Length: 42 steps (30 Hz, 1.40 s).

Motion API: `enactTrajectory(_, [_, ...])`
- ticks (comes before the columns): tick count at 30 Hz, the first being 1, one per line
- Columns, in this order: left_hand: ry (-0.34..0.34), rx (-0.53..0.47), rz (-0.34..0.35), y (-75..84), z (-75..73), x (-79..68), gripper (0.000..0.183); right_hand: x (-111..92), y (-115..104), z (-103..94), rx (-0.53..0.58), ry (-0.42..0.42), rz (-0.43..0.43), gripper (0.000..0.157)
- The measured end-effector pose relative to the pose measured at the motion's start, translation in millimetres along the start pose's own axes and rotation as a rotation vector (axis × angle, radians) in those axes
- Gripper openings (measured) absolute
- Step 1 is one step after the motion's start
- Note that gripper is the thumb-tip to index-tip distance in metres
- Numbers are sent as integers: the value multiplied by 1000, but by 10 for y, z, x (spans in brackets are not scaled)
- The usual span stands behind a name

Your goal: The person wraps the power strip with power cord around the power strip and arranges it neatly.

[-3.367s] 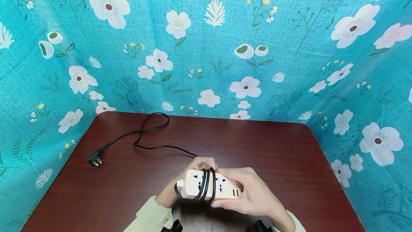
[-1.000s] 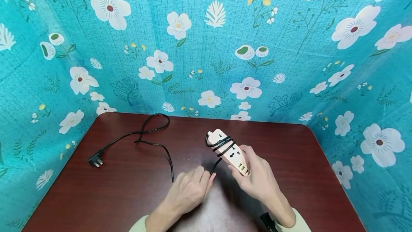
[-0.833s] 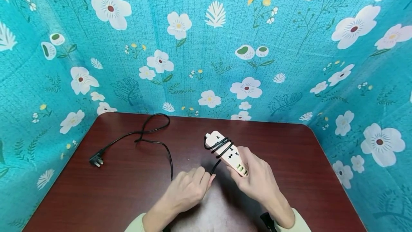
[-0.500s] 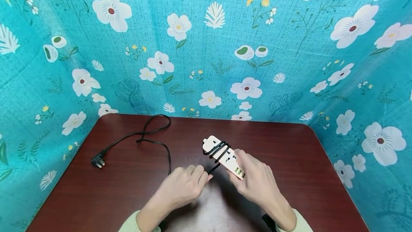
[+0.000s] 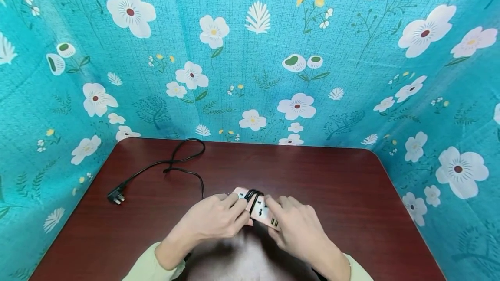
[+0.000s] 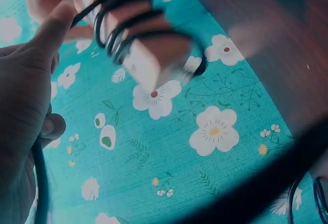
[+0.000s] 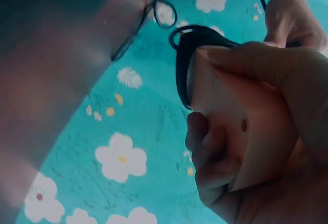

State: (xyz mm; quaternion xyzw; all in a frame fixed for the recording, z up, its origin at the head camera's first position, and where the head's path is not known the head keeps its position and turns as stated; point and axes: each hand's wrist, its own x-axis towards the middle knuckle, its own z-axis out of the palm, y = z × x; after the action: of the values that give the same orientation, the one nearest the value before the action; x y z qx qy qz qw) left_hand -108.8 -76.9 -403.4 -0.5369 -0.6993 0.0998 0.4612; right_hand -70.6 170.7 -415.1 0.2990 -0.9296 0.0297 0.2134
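My right hand [image 5: 298, 229] grips the USB end of a pinkish-white power strip [image 5: 261, 212], tilted over the table's near middle. Several turns of its black cord [image 5: 253, 195] wrap the strip near its far end. In the right wrist view, fingers and thumb curl round the strip's casing [image 7: 266, 126]. My left hand [image 5: 212, 218] pinches the cord's free length between thumb and fingers beside the wrapped end. In the left wrist view the cord [image 6: 40, 183] runs through that hand and up to the wraps on the blurred strip [image 6: 143, 62].
The rest of the cord [image 5: 172, 159] makes a loose loop toward the back left of the dark red table [image 5: 312, 172]. It ends in a black plug [image 5: 116, 195], prongs up, near the left edge. A turquoise flowered cloth [image 5: 234, 99] hangs behind and at both sides.
Over the last second the strip has come down and leftward toward me, its far end swinging left. My left hand has moved from below the strip to overlap its wrapped end.
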Motion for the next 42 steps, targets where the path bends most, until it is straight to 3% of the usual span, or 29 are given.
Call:
enactTrajectory(7, [-19, -75, 25, -6, 28, -29, 49, -4, -17, 89, 60, -59, -118, 62])
enactTrajectory(11, [-19, -104, 25, -12, 29, -19, 52, 12, 2, 106, 176, -94, -183, 52])
enactTrajectory(14, [-8, -190, 11, -26, 55, -3, 54, 6, 10, 101, 263, -114, -260, 47])
enactTrajectory(17, [-9, -377, -46, -38, 118, 0, 55, -11, 18, 82, 326, -105, -350, 49])
enactTrajectory(20, [-25, -650, -135, -35, 203, -29, 55, -8, 16, 73, 401, -69, -429, 55])
enactTrajectory(24, [-118, -1087, -261, -24, 303, -97, 54, 26, -15, 87, 493, -31, -501, 52])
enactTrajectory(27, [-194, -1328, -336, -28, 368, -133, 54, 50, -34, 102, 524, -17, -519, 48])
enactTrajectory(36, [-259, -1561, -429, -58, 516, -209, 54, 114, -63, 114, 655, -49, -499, 50])
enactTrajectory(42, [-217, -1817, -406, -87, 629, -209, 51, 130, -95, 95, 772, -97, -436, 54])
